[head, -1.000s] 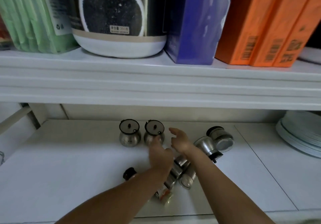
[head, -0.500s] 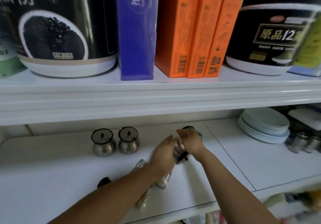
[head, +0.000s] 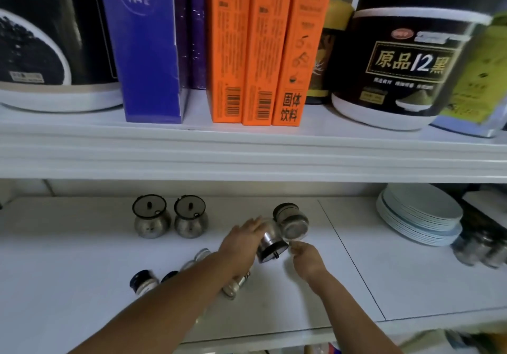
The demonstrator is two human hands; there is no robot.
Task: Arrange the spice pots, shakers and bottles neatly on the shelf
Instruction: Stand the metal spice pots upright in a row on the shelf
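Observation:
Two steel spice pots (head: 149, 217) (head: 190, 217) with dark lids stand upright side by side at the back of the white lower shelf (head: 68, 271). A third steel pot (head: 270, 246) lies tipped on its side; my left hand (head: 242, 244) grips it. Behind it a fourth pot (head: 292, 223) lies on its side. My right hand (head: 306, 260) pinches at the rim of the tipped pot. Several small shakers and bottles (head: 144, 282) (head: 234, 286) lie scattered under my left forearm, partly hidden.
A stack of pale plates (head: 419, 216) sits at the right, with blurred glass jars (head: 480, 249) in front of it. The upper shelf holds two large black tubs (head: 406, 51), a blue box (head: 148, 46) and three orange boxes (head: 263, 51).
The view has swung right and closer. My left hand now wraps the tipped steel pot, and my right hand has dropped from the far pot to the near pot's rim.

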